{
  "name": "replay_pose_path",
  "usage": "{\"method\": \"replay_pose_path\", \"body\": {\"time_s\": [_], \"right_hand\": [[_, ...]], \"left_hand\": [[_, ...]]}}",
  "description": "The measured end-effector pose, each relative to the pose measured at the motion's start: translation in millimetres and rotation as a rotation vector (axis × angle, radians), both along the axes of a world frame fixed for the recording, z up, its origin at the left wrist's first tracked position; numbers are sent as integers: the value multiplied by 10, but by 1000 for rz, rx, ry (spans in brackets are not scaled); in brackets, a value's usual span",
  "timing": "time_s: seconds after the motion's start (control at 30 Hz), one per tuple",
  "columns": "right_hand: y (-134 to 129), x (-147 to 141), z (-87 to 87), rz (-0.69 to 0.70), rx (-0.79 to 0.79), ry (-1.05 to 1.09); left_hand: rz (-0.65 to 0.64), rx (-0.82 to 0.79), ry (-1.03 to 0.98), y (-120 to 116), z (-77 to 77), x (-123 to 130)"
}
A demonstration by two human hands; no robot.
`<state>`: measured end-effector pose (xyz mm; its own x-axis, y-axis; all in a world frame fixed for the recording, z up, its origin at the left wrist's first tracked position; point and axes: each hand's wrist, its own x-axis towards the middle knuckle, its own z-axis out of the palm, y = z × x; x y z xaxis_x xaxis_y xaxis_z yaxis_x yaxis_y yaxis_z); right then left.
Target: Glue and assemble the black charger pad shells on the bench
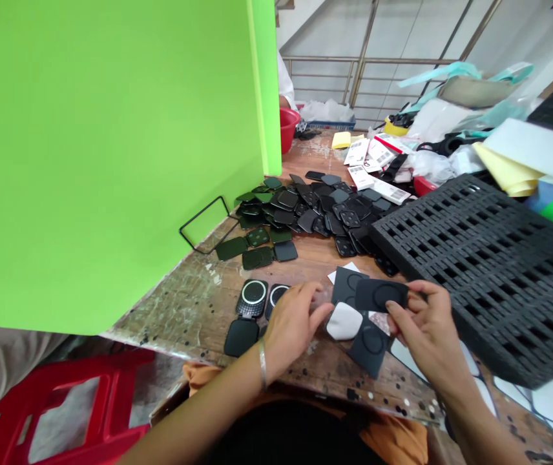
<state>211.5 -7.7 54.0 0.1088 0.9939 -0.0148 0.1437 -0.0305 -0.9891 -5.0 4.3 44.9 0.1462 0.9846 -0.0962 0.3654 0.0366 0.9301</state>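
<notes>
My right hand (422, 323) pinches a thin black sheet (378, 295) by its right end; a ring-shaped outline is marked on it. My left hand (291, 326) is left of the sheet, its thumb and fingers apart and nothing visible in them. Below the held sheet lies a white rounded pad (344, 321), close to my left thumb. A dark grey sheet with a ring outline (370, 349) rests on the table beside the pad, and another dark sheet (344, 284) lies behind. An unfolded black folding charger (252, 297) with a white ring lies left of my left hand; a second is partly hidden.
A heap of black folding pieces (305, 206) covers the table's middle. A black slotted foam tray (490, 271) stands at right. A tall green panel (112, 142) blocks the left, with a black rectangular frame (199, 226) against it. A red stool (97, 400) is at lower left.
</notes>
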Motion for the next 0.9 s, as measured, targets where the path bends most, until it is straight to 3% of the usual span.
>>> {"method": "replay_pose_path", "body": {"time_s": [0.07, 0.13, 0.2, 0.3, 0.47, 0.67, 0.8, 0.9], "right_hand": [[24, -14, -121, 44, -72, 20], [49, -43, -211, 85, -104, 23], [76, -92, -260, 124, -132, 23], [125, -186, -272, 139, -174, 47], [204, -299, -258, 145, -323, 119], [222, -333, -244, 186, -445, 274], [216, -359, -117, 237, -453, 308], [215, -396, -6, 286, -437, 314]], "left_hand": [[-33, 152, 394, -134, 99, -184], [-85, 195, 704, -282, 124, -339], [-105, 163, 873, -419, 91, -440], [-93, 116, 953, -560, 6, -492], [-61, 122, 798, -603, -74, -471], [-7, 104, 477, -486, -191, -507], [64, -24, 243, -328, -229, -613], [106, -168, 42, -218, -169, -706]]}}
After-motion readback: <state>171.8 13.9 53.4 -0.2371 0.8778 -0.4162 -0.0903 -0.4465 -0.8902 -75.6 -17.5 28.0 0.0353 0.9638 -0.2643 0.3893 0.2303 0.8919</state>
